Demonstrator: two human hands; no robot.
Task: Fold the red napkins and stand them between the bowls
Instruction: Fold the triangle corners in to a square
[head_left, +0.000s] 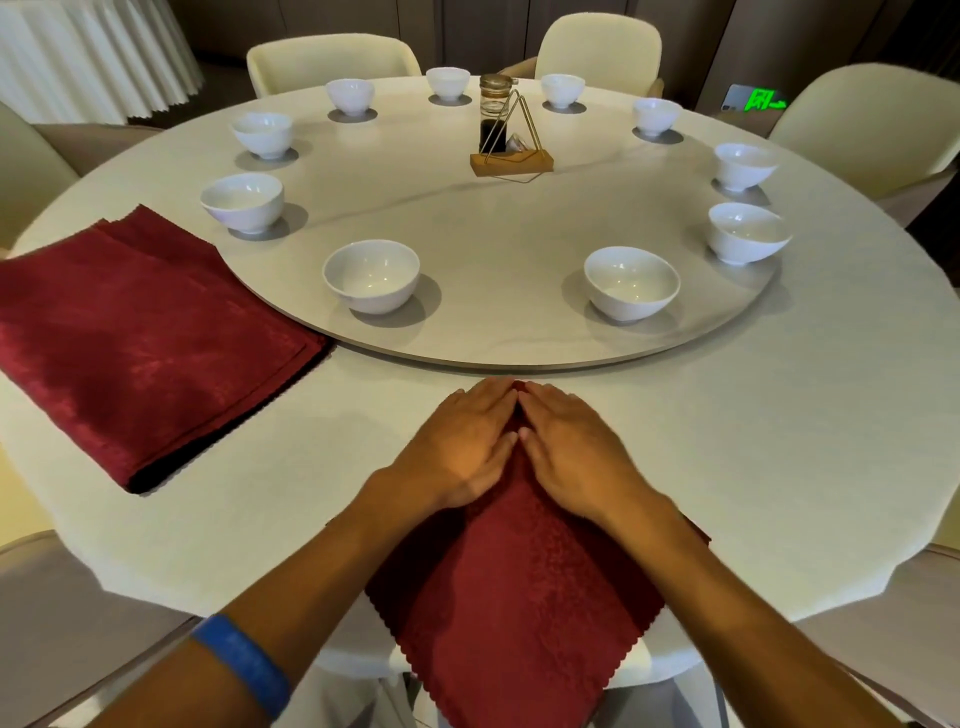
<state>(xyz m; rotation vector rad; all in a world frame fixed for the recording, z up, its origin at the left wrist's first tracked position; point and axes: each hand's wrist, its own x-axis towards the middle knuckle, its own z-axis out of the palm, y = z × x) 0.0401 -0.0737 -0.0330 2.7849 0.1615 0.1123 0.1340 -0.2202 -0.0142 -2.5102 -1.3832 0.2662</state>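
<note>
Red napkin | tip points away | hands flat, pressing: left hand, right hand

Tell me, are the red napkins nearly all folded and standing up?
Not yet. No napkin stands between the white bowls. The left hand and right hand press flat on one red napkin, its first fold. The napkin stack waits.

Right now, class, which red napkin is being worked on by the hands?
The single napkin at the near table edge: both hands press flat on it. The other napkins lie untouched in a stack to the left.
</note>
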